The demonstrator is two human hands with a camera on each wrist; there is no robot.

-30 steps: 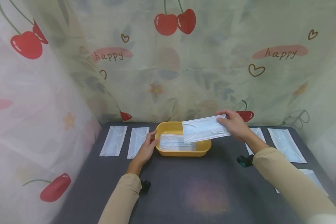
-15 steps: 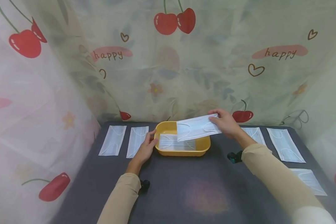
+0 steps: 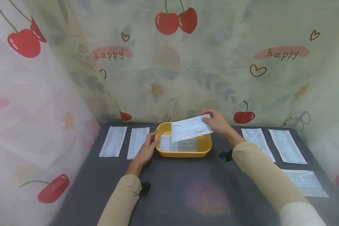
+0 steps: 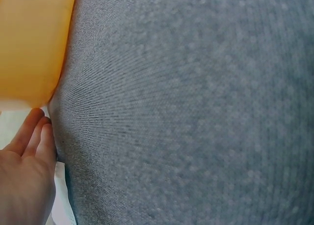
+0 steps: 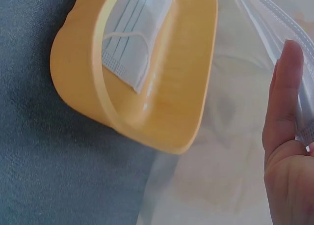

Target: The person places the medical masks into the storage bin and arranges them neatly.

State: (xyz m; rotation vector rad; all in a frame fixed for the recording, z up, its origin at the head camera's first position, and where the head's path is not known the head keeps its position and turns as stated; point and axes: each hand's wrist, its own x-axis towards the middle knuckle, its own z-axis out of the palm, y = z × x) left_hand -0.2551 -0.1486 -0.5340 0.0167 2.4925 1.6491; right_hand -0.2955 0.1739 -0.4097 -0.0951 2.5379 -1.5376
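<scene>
My right hand [image 3: 218, 124] pinches the right end of a folded white face mask [image 3: 187, 128], thumb on its front. It holds the mask tilted above the yellow basin [image 3: 204, 153]. In the right wrist view, the held mask [image 5: 306, 82] appears beside a raised finger, inside a shiny clear wrapper. Another mask [image 3: 169, 145], with blue lines and ear loops, lies in the basin. My left hand [image 3: 145, 149] touches the basin's left end. In the left wrist view, its straight fingers [image 4: 45, 144] reach to the yellow wall [image 4: 32, 53].
Two masks lie left of the basin, the outer mask [image 3: 113, 142] and the nearer mask [image 3: 138, 142]. At right are a slanted mask [image 3: 258, 141], an outer mask [image 3: 288, 146] and a front mask [image 3: 306, 182], partly behind my right sleeve. A patterned curtain [image 3: 186, 84] encloses the dark table [image 3: 169, 194].
My right hand has moved left with the mask, bringing it farther over the basin. The masks at right show more from behind the sleeve. My left hand stays at the basin's end.
</scene>
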